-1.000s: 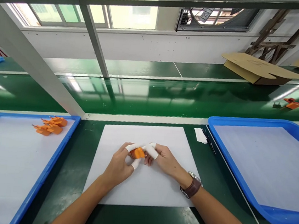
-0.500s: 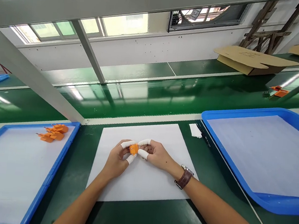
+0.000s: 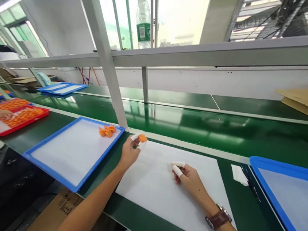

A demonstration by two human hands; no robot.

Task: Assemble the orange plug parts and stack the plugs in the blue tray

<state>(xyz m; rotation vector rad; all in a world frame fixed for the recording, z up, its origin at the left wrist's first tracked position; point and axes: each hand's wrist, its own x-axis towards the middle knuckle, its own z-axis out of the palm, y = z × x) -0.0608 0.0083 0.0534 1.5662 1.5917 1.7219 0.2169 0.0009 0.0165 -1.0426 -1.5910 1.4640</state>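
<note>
My left hand point(image 3: 129, 152) pinches a small orange plastic part point(image 3: 142, 138) between thumb and fingers, over the far left corner of a white sheet point(image 3: 159, 193). White finger cots cover several fingertips. My right hand point(image 3: 188, 176) is above the sheet's middle, thumb and forefinger pressed together; whether something tiny is between them is too small to tell. A brown-strapped watch point(image 3: 219, 218) is on the right wrist. Left of the sheet, several similar orange parts point(image 3: 107, 130) lie in the far right corner of a blue-rimmed tray point(image 3: 50, 172) lined with white.
Another blue tray point(image 3: 273, 209) stands at the right, beside a white paper scrap point(image 3: 239, 175) and a black pen point(image 3: 253, 186). A metal post point(image 3: 111, 74) rises behind the left tray. At far left, another person's hand point(image 3: 4, 114) reaches over a red tray point(image 3: 42, 114) of orange parts.
The view has swung left and up. My hands have parted: the left has carried the orange part towards the left tray, while the right has stayed over the sheet.
</note>
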